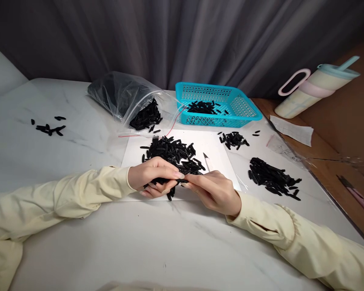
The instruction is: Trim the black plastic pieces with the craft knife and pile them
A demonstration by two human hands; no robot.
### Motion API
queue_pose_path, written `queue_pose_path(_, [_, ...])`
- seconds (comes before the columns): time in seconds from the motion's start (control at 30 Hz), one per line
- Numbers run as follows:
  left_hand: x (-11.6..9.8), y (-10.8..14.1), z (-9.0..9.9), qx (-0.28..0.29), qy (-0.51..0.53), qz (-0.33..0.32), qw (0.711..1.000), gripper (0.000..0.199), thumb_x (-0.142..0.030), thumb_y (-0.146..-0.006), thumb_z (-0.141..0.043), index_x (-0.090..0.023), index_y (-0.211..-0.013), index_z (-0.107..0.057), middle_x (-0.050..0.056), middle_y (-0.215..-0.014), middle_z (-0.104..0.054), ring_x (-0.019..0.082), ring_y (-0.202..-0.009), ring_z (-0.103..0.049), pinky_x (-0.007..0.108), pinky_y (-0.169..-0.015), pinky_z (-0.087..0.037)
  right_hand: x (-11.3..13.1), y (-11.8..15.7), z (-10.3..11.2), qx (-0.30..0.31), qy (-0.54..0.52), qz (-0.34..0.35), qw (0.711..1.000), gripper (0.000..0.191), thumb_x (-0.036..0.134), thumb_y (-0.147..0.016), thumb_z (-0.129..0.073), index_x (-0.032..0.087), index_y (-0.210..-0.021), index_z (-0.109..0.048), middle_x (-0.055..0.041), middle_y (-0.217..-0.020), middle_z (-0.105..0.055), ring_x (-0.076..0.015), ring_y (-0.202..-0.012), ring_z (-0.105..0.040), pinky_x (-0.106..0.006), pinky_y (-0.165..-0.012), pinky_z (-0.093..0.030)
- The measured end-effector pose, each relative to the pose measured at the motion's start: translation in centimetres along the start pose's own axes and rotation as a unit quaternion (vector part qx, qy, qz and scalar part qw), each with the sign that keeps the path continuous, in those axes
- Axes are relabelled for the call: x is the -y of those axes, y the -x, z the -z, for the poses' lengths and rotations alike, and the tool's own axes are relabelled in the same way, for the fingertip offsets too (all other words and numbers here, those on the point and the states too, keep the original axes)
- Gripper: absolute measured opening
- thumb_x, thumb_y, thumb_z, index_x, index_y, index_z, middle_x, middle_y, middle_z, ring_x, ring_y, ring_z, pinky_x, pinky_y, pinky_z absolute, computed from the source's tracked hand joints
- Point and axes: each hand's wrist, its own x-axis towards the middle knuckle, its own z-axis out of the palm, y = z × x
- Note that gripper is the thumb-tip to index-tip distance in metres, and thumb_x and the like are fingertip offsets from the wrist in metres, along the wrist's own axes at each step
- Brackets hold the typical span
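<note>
My left hand (156, 176) is closed, thumb against fingers, around small black elongated pieces whose kind I cannot make out. My right hand (214, 190) pinches the end of one such black piece (182, 181) at the left thumb tip, so the two hands meet there. Beneath and behind them a heap of the same black pieces (172, 148) lies on a white sheet (223, 155). A pointed blade with a pale handle, like a craft knife (207, 161), rests on the sheet beyond my right hand. The fingers hide part of the heap.
A clear zip bag (118, 97) spills black pieces beside a turquoise basket (221, 120) holding more. Further piles (273, 178), (234, 140) lie at right, and a few pieces (50, 129) at far left. A tumbler (312, 91), paper slip (293, 130) and pink-handled tool (359, 198) are on the right.
</note>
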Motion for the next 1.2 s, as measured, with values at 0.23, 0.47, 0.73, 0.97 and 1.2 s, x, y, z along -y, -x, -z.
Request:
queue_pose_path(0.23, [0.20, -0.29, 0.28, 0.017, 0.007, -0.002, 1.000, 0.036, -0.031, -0.081, -0.051, -0.011, -0.050, -0.047, -0.007, -0.038, -0.025, 0.003, -0.028, -0.023, 0.012, -0.024, -0.021, -0.03, -0.04, -0.03, -0.007, -0.005, 0.003, 1.000, 0.007, 0.015, -0.089, -0.045, 0.014, -0.092, -0.051, 0.0040, -0.052, -0.050, -0.0067, -0.040, -0.037, -0.022, -0.042, -0.030])
queue_pose_path(0.47, [0.28, -0.39, 0.45, 0.016, 0.017, 0.004, 1.000, 0.037, -0.033, -0.079, -0.053, -0.011, -0.050, -0.048, -0.007, -0.037, -0.026, 0.003, -0.027, -0.023, 0.012, -0.023, -0.021, 0.04, -0.03, 0.16, -0.003, -0.006, 0.007, 1.000, 0.011, 0.017, -0.091, -0.042, 0.013, -0.092, -0.052, 0.0032, -0.051, -0.051, -0.0067, -0.040, -0.039, -0.021, -0.041, -0.031])
queue_pose_path(0.73, [0.33, -0.47, 0.48, 0.018, 0.018, 0.006, 1.000, 0.037, -0.033, -0.079, -0.053, -0.011, -0.050, -0.048, -0.007, -0.036, -0.027, 0.003, -0.027, -0.023, 0.012, -0.023, -0.021, 0.14, -0.15, 0.20, -0.003, -0.002, 0.009, 1.000, 0.014, 0.018, -0.092, -0.039, 0.013, -0.091, -0.053, 0.0032, -0.050, -0.051, -0.0068, -0.039, -0.041, -0.021, -0.041, -0.031])
queue_pose_path(0.97, [0.31, -0.55, 0.52, 0.021, 0.018, 0.008, 1.000, 0.037, -0.033, -0.078, -0.054, -0.011, -0.049, -0.048, -0.007, -0.036, -0.026, 0.003, -0.027, -0.023, 0.012, -0.023, -0.022, 0.10, -0.30, 0.31, 0.003, 0.002, 0.010, 1.000, 0.017, 0.018, -0.093, -0.038, 0.012, -0.088, -0.053, 0.0028, -0.049, -0.051, -0.0070, -0.039, -0.042, -0.020, -0.041, -0.032])
queue_pose_path(1.2, [0.35, -0.36, 0.48, 0.026, 0.015, 0.001, 1.000, 0.036, -0.032, -0.080, -0.052, -0.012, -0.051, -0.048, -0.007, -0.037, -0.025, 0.003, -0.028, -0.022, 0.012, -0.024, -0.021, -0.02, -0.20, 0.24, 0.014, -0.001, 0.009, 1.000, 0.017, 0.018, -0.093, -0.036, 0.012, -0.090, -0.052, 0.0021, -0.052, -0.052, -0.0079, -0.040, -0.041, -0.021, -0.041, -0.031])
